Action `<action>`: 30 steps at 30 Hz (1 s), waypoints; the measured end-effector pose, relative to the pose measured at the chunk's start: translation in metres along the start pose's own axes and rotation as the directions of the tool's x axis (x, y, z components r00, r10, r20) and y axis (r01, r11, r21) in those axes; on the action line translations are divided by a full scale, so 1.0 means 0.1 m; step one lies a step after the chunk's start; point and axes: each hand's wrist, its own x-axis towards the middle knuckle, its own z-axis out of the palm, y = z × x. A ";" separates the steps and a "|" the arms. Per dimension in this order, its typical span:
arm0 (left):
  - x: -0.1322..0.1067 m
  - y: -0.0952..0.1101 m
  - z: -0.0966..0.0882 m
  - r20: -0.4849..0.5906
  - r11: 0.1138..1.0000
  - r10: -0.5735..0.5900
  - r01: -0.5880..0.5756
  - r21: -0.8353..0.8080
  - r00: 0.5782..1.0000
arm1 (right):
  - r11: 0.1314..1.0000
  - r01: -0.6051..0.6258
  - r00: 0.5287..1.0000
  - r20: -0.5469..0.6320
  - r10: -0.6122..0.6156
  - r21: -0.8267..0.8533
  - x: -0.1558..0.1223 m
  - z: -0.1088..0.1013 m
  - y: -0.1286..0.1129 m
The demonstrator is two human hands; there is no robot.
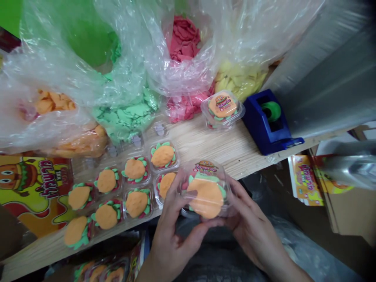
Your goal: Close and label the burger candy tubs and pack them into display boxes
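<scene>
My left hand (176,231) and my right hand (252,223) together hold a clear plastic tub (205,192) up at the shelf's front edge. It contains a burger-shaped orange and green candy and has a printed label at its far side. My left fingers press its near left side, and my right fingers cup its right side. Just left of it, several open tubs of the same candy (135,192) stand in rows on the wooden shelf (205,145). One of these tubs touches or sits right behind the held tub, partly hidden by my left hand.
Clear bags of green, red (183,39), yellow and orange candy pieces crowd the shelf's back. A lidded, labelled tub (222,109) stands next to a blue tape dispenser (266,121). A stretch-film roll (323,66) lies at the right. A printed burger carton (32,192) lies at the left.
</scene>
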 end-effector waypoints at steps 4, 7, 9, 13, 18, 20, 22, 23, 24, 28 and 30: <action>0.03 0.02 0.06 -0.196 0.991 -0.137 0.132 -0.037 0.971 | 0.995 0.056 0.998 -0.019 -0.057 -0.086 0.01 0.01 0.04; 0.06 0.05 0.12 -0.262 0.979 -0.180 0.199 0.049 0.948 | 0.978 0.107 0.994 0.001 -0.109 -0.180 0.02 0.01 0.07; 0.08 0.07 0.16 -0.249 0.974 -0.130 0.171 0.150 0.960 | 0.967 0.122 0.992 0.011 -0.122 -0.225 0.03 0.01 0.06; 0.09 0.11 0.21 -0.218 0.957 -0.012 0.075 0.282 0.976 | 0.951 0.144 0.989 -0.001 -0.150 -0.275 0.05 0.02 0.03; 0.10 0.11 0.17 -0.193 0.949 -0.312 0.313 -0.026 0.930 | 0.944 0.120 0.991 -0.026 -0.135 -0.307 0.06 0.01 0.02; 0.12 0.11 0.12 -0.093 0.855 -0.452 0.401 -0.329 0.887 | 0.939 0.114 0.990 -0.044 -0.135 -0.324 0.06 0.00 0.03; 0.16 0.13 0.07 0.023 0.709 -0.490 0.413 -0.571 0.872 | 0.936 0.112 0.989 -0.057 -0.139 -0.334 0.07 -0.02 0.05; 0.18 0.14 0.05 0.065 0.649 -0.488 0.412 -0.640 0.870 | 0.935 0.116 0.988 -0.059 -0.144 -0.334 0.07 -0.02 0.07; 0.20 0.15 0.04 0.087 0.610 -0.488 0.411 -0.677 0.869 | 0.935 0.124 0.987 -0.057 -0.151 -0.332 0.07 -0.03 0.08; 0.24 0.17 0.07 0.003 0.612 -0.517 0.372 -0.698 0.856 | 0.932 0.157 0.983 -0.042 -0.180 -0.326 0.08 -0.02 0.12; 0.21 0.16 0.09 -0.039 0.628 -0.542 0.374 -0.682 0.839 | 0.928 0.171 0.979 -0.044 -0.197 -0.331 0.08 -0.03 0.11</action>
